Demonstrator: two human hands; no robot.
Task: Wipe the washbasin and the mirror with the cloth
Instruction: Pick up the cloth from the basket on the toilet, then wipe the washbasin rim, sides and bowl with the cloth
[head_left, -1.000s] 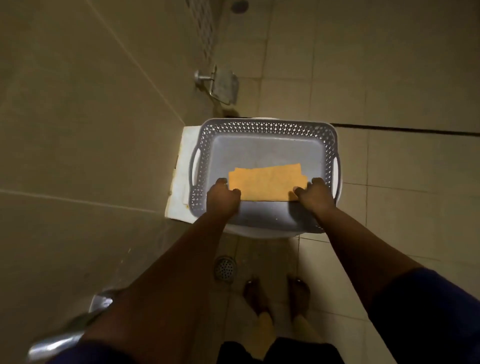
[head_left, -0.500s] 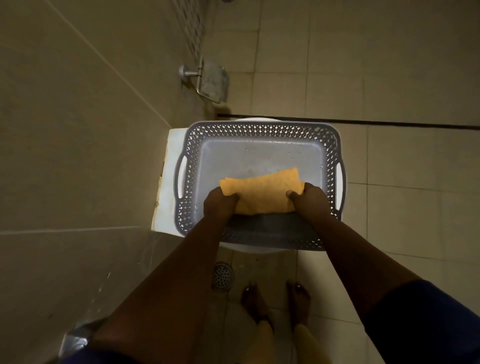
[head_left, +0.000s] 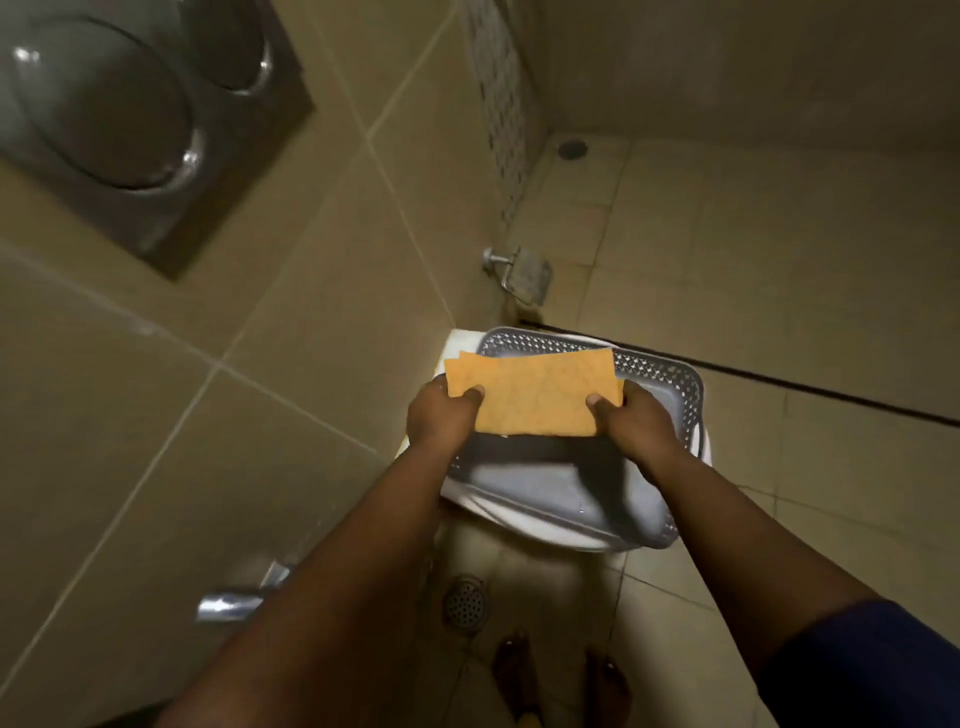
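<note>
Head view: cloth (head_left: 535, 395) pinched between both hands' fingers (head_left: 470, 393)

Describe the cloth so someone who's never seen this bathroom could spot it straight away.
Find the grey perforated basket sitting on the white toilet beside the tiled wall. Just above it, the left hand and right hand pinch the cloth by its ends. It is the only orange thing here.

A tiled bathroom — steel flush plate (head_left: 140, 114) at ten o'clock, floor drain (head_left: 466, 603) at six, toilet-roll holder (head_left: 522, 273) centre.
</note>
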